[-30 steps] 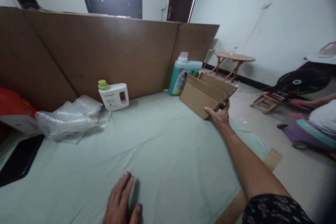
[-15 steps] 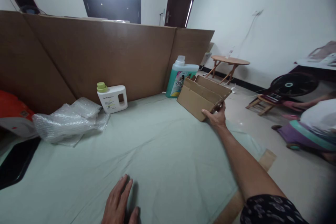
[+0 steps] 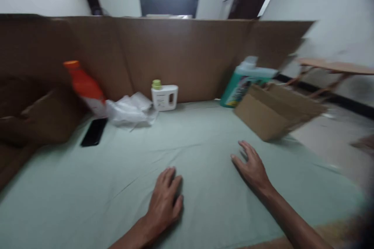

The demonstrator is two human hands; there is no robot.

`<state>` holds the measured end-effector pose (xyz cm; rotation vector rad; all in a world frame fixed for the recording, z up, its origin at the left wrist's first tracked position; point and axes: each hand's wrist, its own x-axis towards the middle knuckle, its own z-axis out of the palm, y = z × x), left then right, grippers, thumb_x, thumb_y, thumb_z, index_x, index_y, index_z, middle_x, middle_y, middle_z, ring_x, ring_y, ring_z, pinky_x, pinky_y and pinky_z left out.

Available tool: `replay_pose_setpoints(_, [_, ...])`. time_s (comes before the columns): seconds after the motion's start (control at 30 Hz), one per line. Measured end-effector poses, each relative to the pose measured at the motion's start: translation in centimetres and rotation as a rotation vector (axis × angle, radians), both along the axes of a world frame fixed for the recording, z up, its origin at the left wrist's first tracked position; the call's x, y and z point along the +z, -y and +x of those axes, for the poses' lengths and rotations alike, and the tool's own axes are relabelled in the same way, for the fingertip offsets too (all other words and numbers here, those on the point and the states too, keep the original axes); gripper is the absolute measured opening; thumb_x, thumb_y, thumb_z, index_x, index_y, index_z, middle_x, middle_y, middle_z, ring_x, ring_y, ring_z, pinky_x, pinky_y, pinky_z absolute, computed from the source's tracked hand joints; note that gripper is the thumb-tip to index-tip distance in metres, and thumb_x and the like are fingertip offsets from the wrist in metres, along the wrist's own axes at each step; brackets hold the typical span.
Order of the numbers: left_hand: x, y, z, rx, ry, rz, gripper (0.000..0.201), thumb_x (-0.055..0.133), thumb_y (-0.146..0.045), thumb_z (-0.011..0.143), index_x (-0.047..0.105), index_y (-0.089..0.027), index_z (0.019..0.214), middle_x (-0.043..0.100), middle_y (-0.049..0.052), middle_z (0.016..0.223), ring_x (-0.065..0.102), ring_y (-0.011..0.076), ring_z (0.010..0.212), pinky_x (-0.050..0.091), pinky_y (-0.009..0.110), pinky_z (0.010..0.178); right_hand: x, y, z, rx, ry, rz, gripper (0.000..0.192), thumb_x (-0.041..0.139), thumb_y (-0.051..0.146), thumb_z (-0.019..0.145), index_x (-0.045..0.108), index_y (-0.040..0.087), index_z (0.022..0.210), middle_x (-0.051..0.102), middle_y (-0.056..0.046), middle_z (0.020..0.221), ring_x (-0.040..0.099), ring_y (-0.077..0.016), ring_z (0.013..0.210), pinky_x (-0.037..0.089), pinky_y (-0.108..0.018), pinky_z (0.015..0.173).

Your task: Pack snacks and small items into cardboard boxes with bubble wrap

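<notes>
While blur smears the room, both hands empty, fingers spread on the pale green sheet.

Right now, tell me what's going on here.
A person leans over a pale green sheet. The left hand rests flat on it. The right hand is open and holds nothing, just short of a small cardboard box. Bottles, bubble wrap and a black phone sit along the cardboard wall.
</notes>
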<state>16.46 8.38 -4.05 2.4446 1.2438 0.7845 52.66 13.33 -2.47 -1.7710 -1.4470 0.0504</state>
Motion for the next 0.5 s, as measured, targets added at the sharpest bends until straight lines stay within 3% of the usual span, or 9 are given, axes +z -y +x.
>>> replay_pose_setpoints(0.1, [1.9,0.5,0.3,-0.020,-0.144,-0.118,0.051,0.059,-0.028,0.089,0.055,-0.014,0.138,0.042,0.022,0.155,0.036,0.0391,0.145,0.033,0.059,0.118,-1.2,-0.1,-8.6,0.397,0.265,-0.126,0.042,0.052,0.040,0.090,0.065,0.023,0.127,0.058,-0.014,0.144,0.055,-0.0344,0.130,0.045,-0.057,0.105])
replay_pose_setpoints(0.2, [1.7,2.7,-0.8,-0.117,-0.211,-0.111,0.065,0.060,-0.043,0.092,0.042,-0.014,0.148,0.036,0.024,0.158,0.032,0.0417,0.147,0.029,0.063,0.117,-1.1,0.1,-16.3,0.759,0.388,-0.093,0.037,0.048,0.026,0.093,0.068,0.023,0.123,0.063,-0.013,0.138,0.060,-0.0300,0.127,0.051,-0.052,0.100])
replay_pose_setpoints(0.3, [1.2,5.6,-4.9,-0.295,-0.203,-0.102,0.045,0.051,-0.036,0.098,0.052,-0.020,0.140,0.058,0.016,0.143,0.053,0.0303,0.135,0.042,0.048,0.113,-0.1,0.9,-21.4,1.054,0.425,-0.029,0.037,0.049,0.017,0.092,0.068,0.023,0.123,0.064,-0.011,0.138,0.060,-0.0263,0.128,0.053,-0.047,0.101])
replay_pose_setpoints(0.37, [2.1,6.2,-9.9,-0.395,-0.142,-0.140,0.036,0.048,-0.031,0.100,0.058,-0.024,0.133,0.068,0.008,0.132,0.060,0.0202,0.127,0.047,0.032,0.108,0.5,1.3,-23.4,1.181,0.432,-0.019,0.035,0.053,0.018,0.092,0.068,0.025,0.123,0.064,-0.009,0.139,0.060,-0.0254,0.128,0.054,-0.045,0.101])
replay_pose_setpoints(0.4, [3.2,5.8,-12.9,-0.348,-0.111,-0.156,0.039,0.054,-0.036,0.097,0.058,-0.026,0.134,0.062,0.008,0.140,0.055,0.0210,0.132,0.047,0.031,0.108,0.7,1.4,-24.0,1.207,0.432,-0.017,0.033,0.055,0.020,0.093,0.069,0.025,0.122,0.065,-0.009,0.138,0.061,-0.0254,0.127,0.054,-0.045,0.101])
replay_pose_setpoints(0.47, [6.3,3.4,-19.3,0.040,-0.063,-0.106,0.049,0.062,-0.037,0.090,0.056,-0.024,0.137,0.048,0.013,0.153,0.046,0.0295,0.141,0.043,0.044,0.113,0.7,1.5,-24.9,1.182,0.420,0.009,0.030,0.056,0.021,0.093,0.070,0.025,0.120,0.067,-0.010,0.135,0.063,-0.0261,0.124,0.056,-0.045,0.098])
replay_pose_setpoints(0.5, [8.1,1.4,-22.4,0.213,-0.045,-0.066,0.048,0.062,-0.033,0.089,0.058,-0.023,0.136,0.048,0.015,0.152,0.047,0.0305,0.140,0.042,0.047,0.113,0.5,1.4,-25.3,1.153,0.410,0.036,0.029,0.056,0.021,0.093,0.070,0.024,0.118,0.068,-0.010,0.133,0.064,-0.0265,0.122,0.057,-0.045,0.097])
